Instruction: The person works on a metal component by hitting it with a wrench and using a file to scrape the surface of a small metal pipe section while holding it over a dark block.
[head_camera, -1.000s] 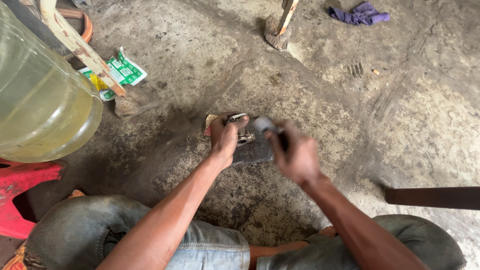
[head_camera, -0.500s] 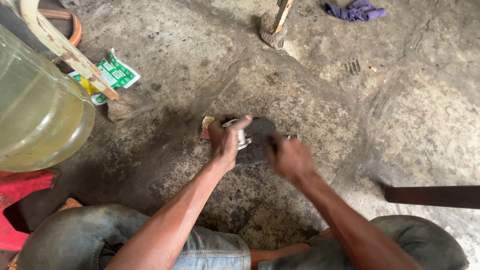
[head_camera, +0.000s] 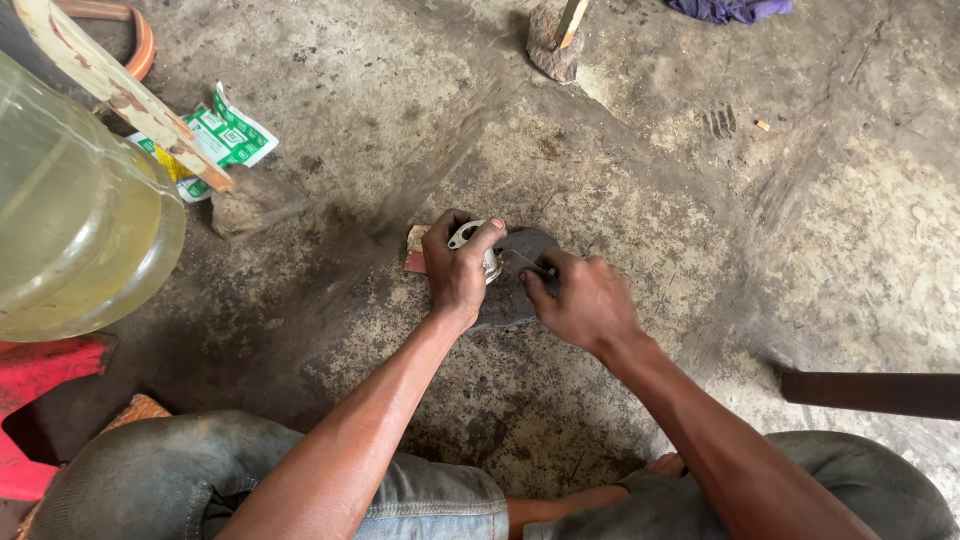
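Left hand (head_camera: 458, 272) grips a small round silvery metal part (head_camera: 474, 243); right hand (head_camera: 588, 303) pinches a thin tool (head_camera: 528, 264), mostly hidden, over a dark flat pad (head_camera: 512, 290). A big yellowish plastic jug (head_camera: 75, 240) stands well apart on the left.

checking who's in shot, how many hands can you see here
2, both the person's own. The left hand grips a small round metal part on the floor; the right hand pinches a thin tool beside it. No other hands show.
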